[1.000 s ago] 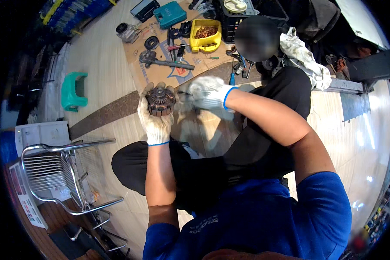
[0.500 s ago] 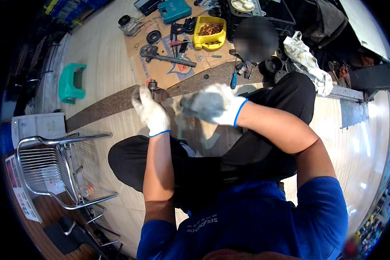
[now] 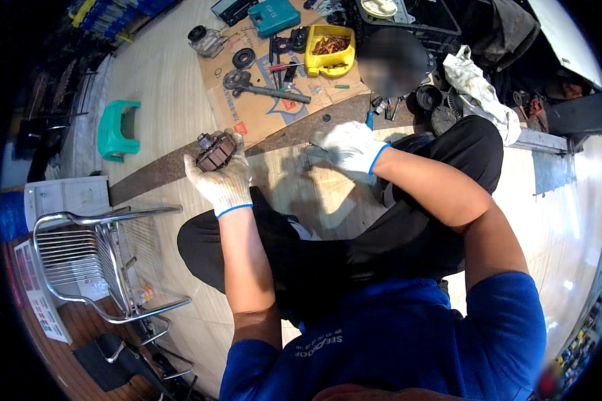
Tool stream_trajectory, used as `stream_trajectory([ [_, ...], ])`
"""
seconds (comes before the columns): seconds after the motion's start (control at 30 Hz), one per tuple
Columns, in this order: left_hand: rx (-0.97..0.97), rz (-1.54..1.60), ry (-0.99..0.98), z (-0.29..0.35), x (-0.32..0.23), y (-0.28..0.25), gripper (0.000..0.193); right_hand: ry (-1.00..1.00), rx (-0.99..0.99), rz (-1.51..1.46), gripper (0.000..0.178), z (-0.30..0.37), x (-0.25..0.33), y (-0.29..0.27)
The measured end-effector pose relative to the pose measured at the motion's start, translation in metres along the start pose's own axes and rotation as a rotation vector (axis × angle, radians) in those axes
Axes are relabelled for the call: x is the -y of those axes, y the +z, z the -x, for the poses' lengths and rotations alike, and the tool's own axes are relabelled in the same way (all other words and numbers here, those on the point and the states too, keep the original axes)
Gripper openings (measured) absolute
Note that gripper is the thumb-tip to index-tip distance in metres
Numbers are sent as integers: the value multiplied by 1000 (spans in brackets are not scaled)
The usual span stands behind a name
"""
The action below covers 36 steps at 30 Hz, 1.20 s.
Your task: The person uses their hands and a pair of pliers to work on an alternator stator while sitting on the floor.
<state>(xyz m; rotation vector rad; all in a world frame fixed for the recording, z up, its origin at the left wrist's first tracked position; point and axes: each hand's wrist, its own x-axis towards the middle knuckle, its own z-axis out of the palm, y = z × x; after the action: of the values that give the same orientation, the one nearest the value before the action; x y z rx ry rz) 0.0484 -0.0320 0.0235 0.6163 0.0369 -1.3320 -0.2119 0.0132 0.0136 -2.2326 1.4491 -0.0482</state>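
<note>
Dark-brown metal part [image 3: 216, 155]; white gloves [image 3: 351, 148], blue cuff edges [image 3: 380, 159]; yellow container [image 3: 333, 69]; green stool [image 3: 107, 130].

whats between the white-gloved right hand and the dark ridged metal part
In the head view, the left hand's gloved fingers border the metal part; then only dark brown floor strip and shadowed pale floor show before the right hand.

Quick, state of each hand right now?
Left hand: holding a dark, ribbed metal part.
Right hand: partly curled; cannot tell whether it holds anything.
</note>
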Motion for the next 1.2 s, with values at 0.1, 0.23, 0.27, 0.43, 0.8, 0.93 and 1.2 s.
stream_trajectory([
  [0.1, 57, -6, -27, 5, 2, 1, 50, -98, -217, 34, 47, -6, -14, 4],
  [0.23, 73, -72, -27, 10, 9, 2, 51, -129, -271, 86, 79, -5, -22, -8],
  [0.27, 83, -91, -24, 11, 12, 1, 51, -149, -303, 87, 84, -6, -19, -10],
  [0.43, 141, -136, -41, 14, 26, -9, 47, -60, -118, -191, 88, -5, 33, -22],
  [0.8, 254, -170, -188, 33, 37, -5, 49, -90, -75, -369, 30, -27, 31, 11],
  [0.93, 141, -133, -215, 34, 22, -4, 52, -62, 1, -358, 30, -12, 32, -19],
  [1.2, 73, -68, -123, 17, 7, -3, 53, -188, -160, -169, 25, -25, -19, 7],
])
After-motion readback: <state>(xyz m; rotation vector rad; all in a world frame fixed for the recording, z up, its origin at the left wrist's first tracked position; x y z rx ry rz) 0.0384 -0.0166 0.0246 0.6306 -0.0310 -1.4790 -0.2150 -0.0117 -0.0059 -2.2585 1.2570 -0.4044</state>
